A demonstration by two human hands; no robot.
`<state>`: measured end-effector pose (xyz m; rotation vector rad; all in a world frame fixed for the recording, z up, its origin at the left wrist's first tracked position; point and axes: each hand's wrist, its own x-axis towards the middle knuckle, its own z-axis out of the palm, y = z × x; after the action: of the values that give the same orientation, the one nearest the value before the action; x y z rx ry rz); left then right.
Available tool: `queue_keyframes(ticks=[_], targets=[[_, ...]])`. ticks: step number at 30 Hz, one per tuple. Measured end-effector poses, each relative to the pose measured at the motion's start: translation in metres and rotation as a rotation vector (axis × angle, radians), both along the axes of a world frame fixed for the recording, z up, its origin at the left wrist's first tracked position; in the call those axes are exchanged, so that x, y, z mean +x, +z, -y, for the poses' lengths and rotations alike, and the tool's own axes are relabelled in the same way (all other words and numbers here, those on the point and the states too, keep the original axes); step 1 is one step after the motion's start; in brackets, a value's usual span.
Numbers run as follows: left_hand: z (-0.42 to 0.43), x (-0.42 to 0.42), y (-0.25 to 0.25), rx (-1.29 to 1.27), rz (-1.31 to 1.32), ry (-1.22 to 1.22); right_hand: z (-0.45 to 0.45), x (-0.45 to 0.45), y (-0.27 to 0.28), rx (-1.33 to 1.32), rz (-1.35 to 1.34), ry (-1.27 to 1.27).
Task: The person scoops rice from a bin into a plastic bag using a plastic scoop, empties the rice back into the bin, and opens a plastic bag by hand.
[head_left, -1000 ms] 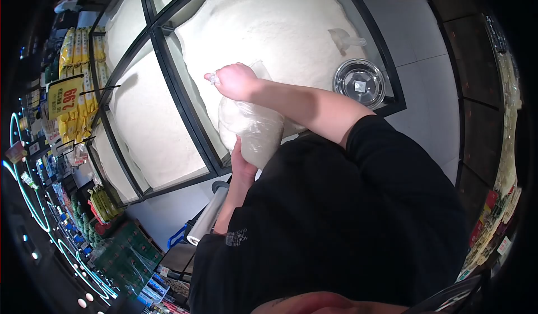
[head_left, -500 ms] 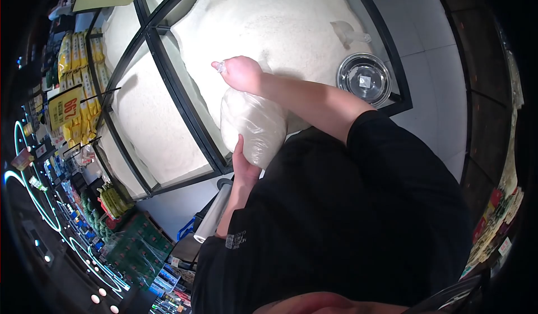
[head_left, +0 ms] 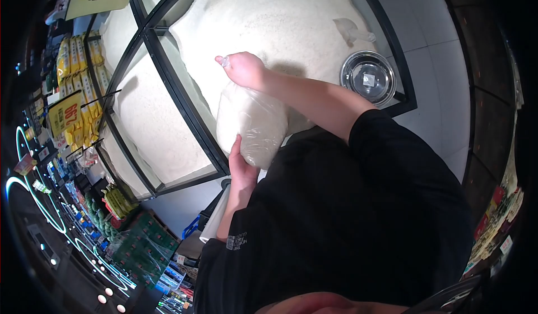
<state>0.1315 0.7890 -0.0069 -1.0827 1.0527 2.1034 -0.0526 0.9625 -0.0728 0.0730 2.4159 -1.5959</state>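
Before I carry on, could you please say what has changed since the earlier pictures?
The right hand has moved up the picture, farther from the left hand, and the plastic bag looks smoother and straighter. The view shifted slightly. Both hands keep hold of the bag; the bowl and scoop stayed put.

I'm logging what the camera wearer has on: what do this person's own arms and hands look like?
A black short-sleeved fabric shirt leaves both forearms partly uncovered. Small pale lettering is printed on it near the left arm. The left hand and right hand are ungloved.
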Motion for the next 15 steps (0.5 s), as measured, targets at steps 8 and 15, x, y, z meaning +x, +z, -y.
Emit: queue_keyframes(ticks=[8,15], targets=[[-0.006,-0.008,0.018,-0.024,-0.018,0.018,0.001,-0.003,-0.016,-0.003,-0.023,-0.024],[-0.003,-0.012,0.011,-0.011,-0.040,0.018,0.003,-0.004,-0.022,-0.060,-0.146,-0.100]])
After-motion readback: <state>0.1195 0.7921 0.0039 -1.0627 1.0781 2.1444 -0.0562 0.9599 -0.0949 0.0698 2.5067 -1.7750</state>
